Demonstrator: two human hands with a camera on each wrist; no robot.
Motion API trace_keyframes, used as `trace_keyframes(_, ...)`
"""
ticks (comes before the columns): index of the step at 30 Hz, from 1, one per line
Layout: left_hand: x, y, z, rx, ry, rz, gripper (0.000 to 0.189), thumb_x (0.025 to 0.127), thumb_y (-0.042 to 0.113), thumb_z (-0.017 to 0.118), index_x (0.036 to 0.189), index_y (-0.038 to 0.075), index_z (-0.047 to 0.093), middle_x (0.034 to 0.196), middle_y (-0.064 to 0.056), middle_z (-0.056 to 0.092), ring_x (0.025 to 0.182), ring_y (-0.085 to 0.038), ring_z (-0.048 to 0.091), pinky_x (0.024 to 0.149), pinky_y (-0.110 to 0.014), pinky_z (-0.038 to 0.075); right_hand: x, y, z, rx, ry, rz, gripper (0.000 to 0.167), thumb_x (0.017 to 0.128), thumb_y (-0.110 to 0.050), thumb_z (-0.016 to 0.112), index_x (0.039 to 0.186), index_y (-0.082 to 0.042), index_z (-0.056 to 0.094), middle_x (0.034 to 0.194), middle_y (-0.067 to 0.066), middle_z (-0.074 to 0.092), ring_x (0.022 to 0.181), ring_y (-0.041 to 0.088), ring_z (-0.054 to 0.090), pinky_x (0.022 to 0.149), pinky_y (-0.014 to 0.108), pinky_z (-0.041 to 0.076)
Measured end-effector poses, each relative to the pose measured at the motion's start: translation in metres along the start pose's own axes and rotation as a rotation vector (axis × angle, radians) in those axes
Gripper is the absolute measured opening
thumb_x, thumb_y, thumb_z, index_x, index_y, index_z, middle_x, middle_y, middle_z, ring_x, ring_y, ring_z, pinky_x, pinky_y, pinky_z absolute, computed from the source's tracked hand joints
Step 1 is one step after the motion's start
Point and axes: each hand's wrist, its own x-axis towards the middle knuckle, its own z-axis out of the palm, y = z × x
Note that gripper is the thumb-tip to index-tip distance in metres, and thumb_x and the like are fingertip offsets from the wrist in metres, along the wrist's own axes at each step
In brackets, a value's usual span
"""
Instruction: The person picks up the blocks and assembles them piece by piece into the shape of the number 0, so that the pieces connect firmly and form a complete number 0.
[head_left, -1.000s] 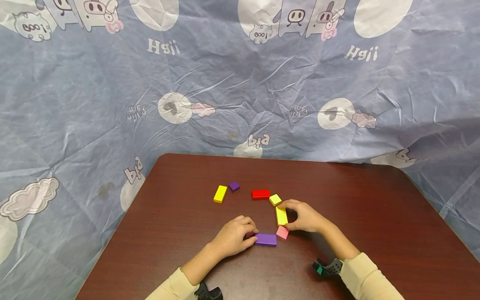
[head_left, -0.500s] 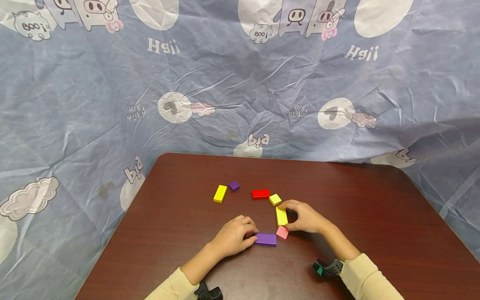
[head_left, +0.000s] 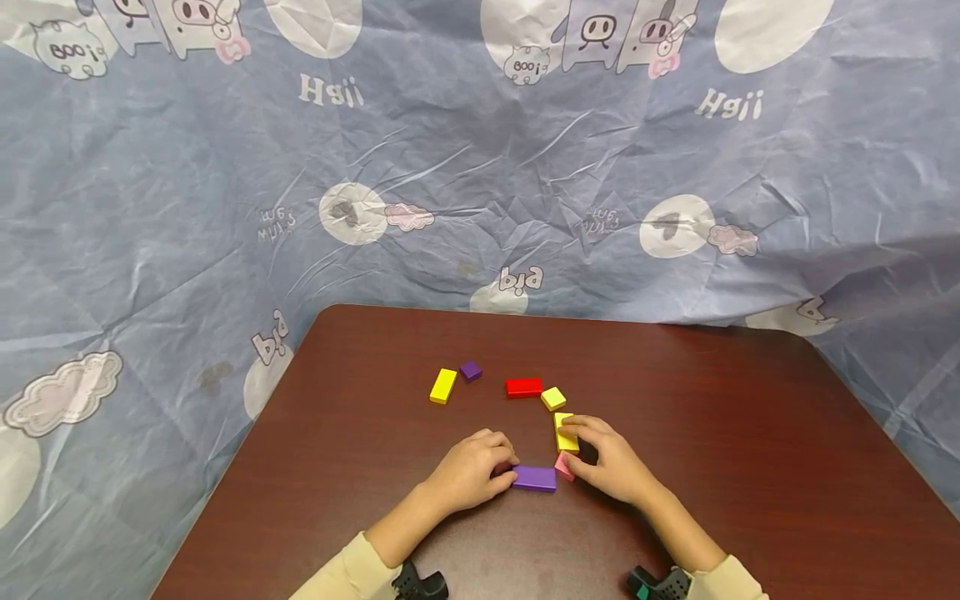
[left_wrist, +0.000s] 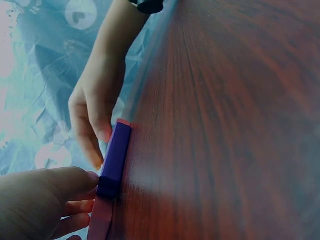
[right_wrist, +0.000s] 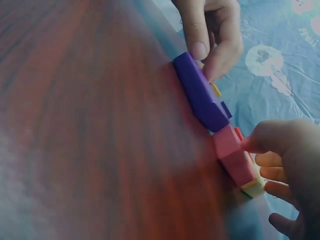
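Note:
My left hand (head_left: 471, 471) rests at the left end of a long purple block (head_left: 536, 478), thumb and fingers curled against that end. A reddish block (left_wrist: 101, 220), mostly hidden by this hand, shows beside the purple one in the left wrist view. A small pink block (head_left: 563, 467) stands against the purple block's right end. My right hand (head_left: 611, 462) has its thumb at the pink block and its forefinger extended over a long yellow block (head_left: 564, 437). Beyond lie a small pale yellow block (head_left: 553, 398) and a red block (head_left: 524, 388), forming a curve with the others.
A second yellow block (head_left: 443, 387) and a small dark purple block (head_left: 471, 372) lie at the back left of the brown table (head_left: 712, 400). Behind the table hangs a wrinkled blue printed cloth (head_left: 450, 167).
My right hand has slid down from the ends of the yellow block, so its thumb now overlaps the pink block. The left hand stays put; the head view shifts slightly.

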Motion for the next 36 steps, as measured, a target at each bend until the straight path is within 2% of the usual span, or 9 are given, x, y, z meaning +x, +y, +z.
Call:
trace_keyframes(6,0.002,0.000,-0.004,-0.007,-0.020,-0.008,0.015,0.088,0.025,0.071,0.099,0.015,0.075,0.097,0.006,0.064,0.090,-0.009,0.056,0.080,-0.021,0.047,-0.004,0.001,0.008,0.010,0.063,0.001,0.034,0.077,-0.011,0.079,0.110,-0.006,0.071,0.124,0.008,0.062,0.119,0.029,0.054,0.096,0.052,0.043)
trace_keyframes(10,0.005,-0.006,-0.009,-0.037,0.009,-0.036,0.017,0.089,0.023,0.070,0.103,0.014,0.074,0.100,0.004,0.065,0.092,-0.011,0.058,0.082,-0.025,0.048,-0.004,0.004,0.011,0.026,0.086,-0.012,0.033,0.077,-0.011,0.079,0.109,-0.007,0.071,0.123,0.008,0.062,0.118,0.028,0.054,0.099,0.040,0.043)
trace_keyframes(15,0.013,-0.035,-0.024,-0.028,0.055,-0.120,0.018,0.089,0.021,0.070,0.104,0.013,0.073,0.102,0.001,0.065,0.096,-0.017,0.060,0.087,-0.033,0.050,-0.005,0.009,0.015,0.045,0.111,-0.014,0.032,0.077,-0.010,0.079,0.108,-0.008,0.071,0.123,0.006,0.062,0.116,0.027,0.055,0.102,0.022,0.035)
trace_keyframes(21,0.018,-0.083,-0.043,0.007,0.056,-0.249,0.021,0.087,0.020,0.072,0.105,0.009,0.073,0.104,-0.003,0.065,0.098,-0.021,0.061,0.085,-0.038,0.051,-0.006,0.010,0.017,0.059,0.116,-0.008,0.032,0.078,-0.011,0.079,0.108,-0.009,0.071,0.123,0.005,0.062,0.117,0.027,0.054,0.102,0.021,0.034)
trace_keyframes(24,0.020,-0.105,-0.050,0.020,0.010,-0.312,0.027,0.086,0.021,0.073,0.109,0.007,0.072,0.107,-0.004,0.065,0.099,-0.023,0.060,0.086,-0.039,0.051,-0.006,0.010,0.017,0.061,0.119,-0.002,0.032,0.078,-0.010,0.079,0.108,-0.009,0.071,0.123,0.006,0.062,0.117,0.028,0.054,0.102,0.021,0.034)
trace_keyframes(28,0.020,-0.127,-0.056,-0.032,-0.111,-0.348,0.042,0.082,0.021,0.077,0.120,0.006,0.067,0.119,-0.006,0.063,0.109,-0.024,0.058,0.095,-0.040,0.046,-0.007,0.008,0.016,0.049,0.116,0.002,0.032,0.078,-0.012,0.079,0.109,-0.009,0.071,0.123,0.005,0.062,0.117,0.027,0.054,0.101,0.028,0.037)
trace_keyframes(32,0.020,-0.140,-0.058,-0.120,-0.221,-0.354,0.056,0.079,0.019,0.079,0.130,0.006,0.060,0.131,-0.008,0.058,0.119,-0.025,0.054,0.103,-0.042,0.040,-0.007,0.008,0.016,0.050,0.116,0.006,0.033,0.078,-0.012,0.079,0.109,-0.010,0.070,0.123,0.004,0.062,0.117,0.027,0.054,0.100,0.029,0.038)
trace_keyframes(36,0.021,-0.146,-0.054,-0.153,-0.260,-0.352,0.060,0.079,0.017,0.079,0.133,0.006,0.057,0.135,-0.010,0.055,0.123,-0.026,0.051,0.105,-0.042,0.038,-0.007,0.009,0.017,0.055,0.120,0.010,0.033,0.078,-0.012,0.079,0.109,-0.010,0.070,0.124,0.004,0.062,0.117,0.027,0.054,0.102,0.025,0.036)
